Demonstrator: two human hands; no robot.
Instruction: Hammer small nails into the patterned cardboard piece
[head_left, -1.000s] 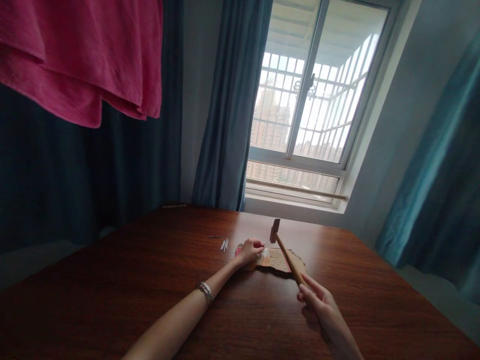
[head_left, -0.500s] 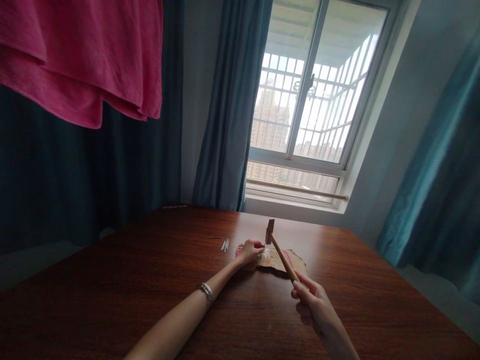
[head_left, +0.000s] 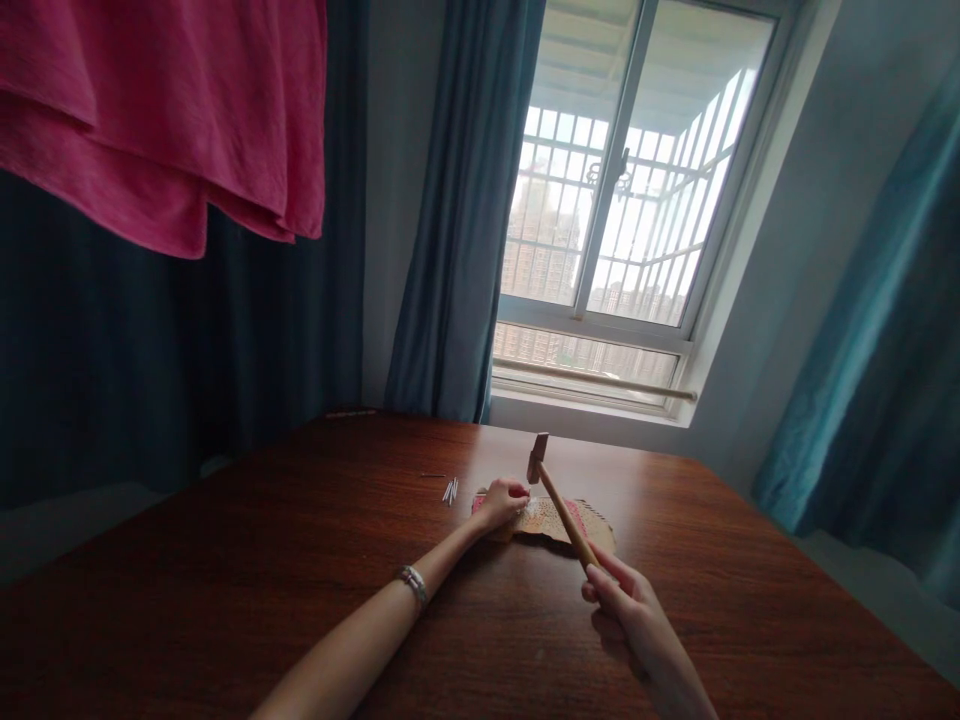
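My right hand (head_left: 626,605) is wrapped round the wooden handle of a small hammer (head_left: 559,505), whose metal head hangs just above and right of my left hand. My left hand (head_left: 501,500) rests on the left end of a flat cardboard piece (head_left: 555,522) with a pink strip and rows of holes, fingers pinched together on something too small to make out. A silver bracelet circles my left wrist. A few thin nails (head_left: 448,490) lie on the table left of the cardboard.
The dark wooden table (head_left: 262,570) runs to a window with a grille. Blue curtains hang on both sides. A pink cloth (head_left: 165,110) hangs at upper left. Another small nail (head_left: 431,475) lies near the loose ones.
The hammer head has swung left, from over the cardboard's middle to just beside my left hand. My right hand has shifted slightly left. My left hand has stayed put.
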